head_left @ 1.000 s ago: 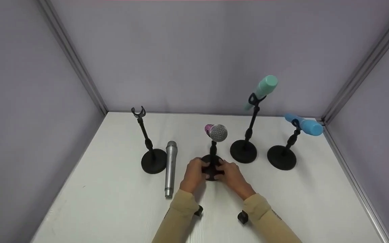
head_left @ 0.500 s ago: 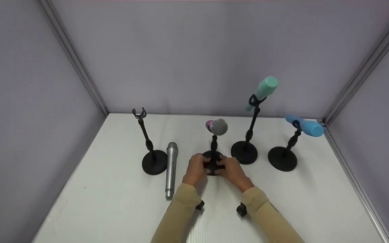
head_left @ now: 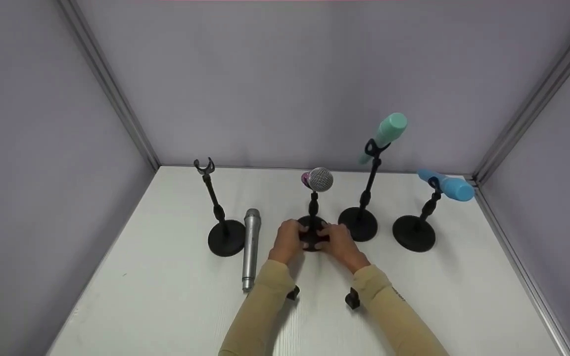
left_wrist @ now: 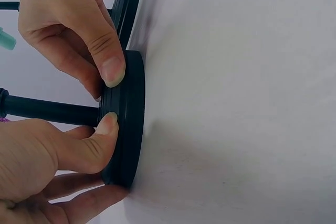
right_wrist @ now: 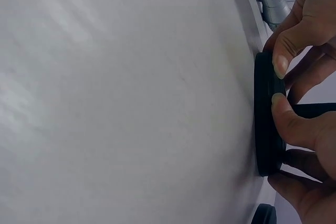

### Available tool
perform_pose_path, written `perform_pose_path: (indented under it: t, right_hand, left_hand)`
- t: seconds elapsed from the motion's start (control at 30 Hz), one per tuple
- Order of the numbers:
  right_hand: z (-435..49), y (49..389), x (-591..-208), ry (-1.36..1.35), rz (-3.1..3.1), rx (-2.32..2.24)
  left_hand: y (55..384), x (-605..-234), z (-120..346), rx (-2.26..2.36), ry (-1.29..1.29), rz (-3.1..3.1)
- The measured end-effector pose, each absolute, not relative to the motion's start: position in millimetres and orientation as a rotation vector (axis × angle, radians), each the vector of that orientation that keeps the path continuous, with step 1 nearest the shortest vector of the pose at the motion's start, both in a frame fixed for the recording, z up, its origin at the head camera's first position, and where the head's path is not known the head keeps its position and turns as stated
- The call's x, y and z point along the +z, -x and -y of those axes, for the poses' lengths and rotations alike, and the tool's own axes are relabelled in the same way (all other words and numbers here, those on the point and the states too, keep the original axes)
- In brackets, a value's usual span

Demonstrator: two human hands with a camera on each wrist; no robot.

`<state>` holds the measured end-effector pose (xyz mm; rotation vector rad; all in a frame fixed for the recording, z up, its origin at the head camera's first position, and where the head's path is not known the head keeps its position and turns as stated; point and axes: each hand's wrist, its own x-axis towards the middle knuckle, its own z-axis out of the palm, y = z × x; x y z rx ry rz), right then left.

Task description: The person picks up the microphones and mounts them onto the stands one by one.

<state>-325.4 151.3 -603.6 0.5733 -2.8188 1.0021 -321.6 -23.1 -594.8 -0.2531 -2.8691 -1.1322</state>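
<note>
A pink handheld microphone [head_left: 320, 179] with a silver mesh head rests atop a short black microphone stand [head_left: 313, 236]. My left hand [head_left: 286, 241] grips the left side of its round base, and my right hand [head_left: 340, 245] the right side. In the left wrist view, both thumbs press on the base [left_wrist: 127, 129] while fingers reach round its edge. The right wrist view shows that base [right_wrist: 265, 124] edge-on, low against the white surface, with the thumbs close together. The pole rises upright between the hands.
A silver microphone [head_left: 251, 249] lies left of the hands, beside a microphone stand with a bare clip [head_left: 225, 237]. At right, one stand holds a teal microphone [head_left: 390, 128] and another a blue microphone [head_left: 446, 184]. Grey walls enclose the white table [head_left: 166, 296].
Both hands have slid the stand with the pink microphone away from me, toward the back wall, level with the neighbouring stands. The other microphones and stands keep their places.
</note>
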Motion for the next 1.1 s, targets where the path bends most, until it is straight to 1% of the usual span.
perform_pose_path:
  t: [0.5,1.1]
  right_hand:
    - [-152,344,-605,-0.537,2.821,0.997]
    - [-144,360,-602,-0.565,2.826,1.020]
  left_hand:
    - [342,-595,22,-1.177,0.214,2.929]
    - [349,-591,27,-1.199,0.121,2.928]
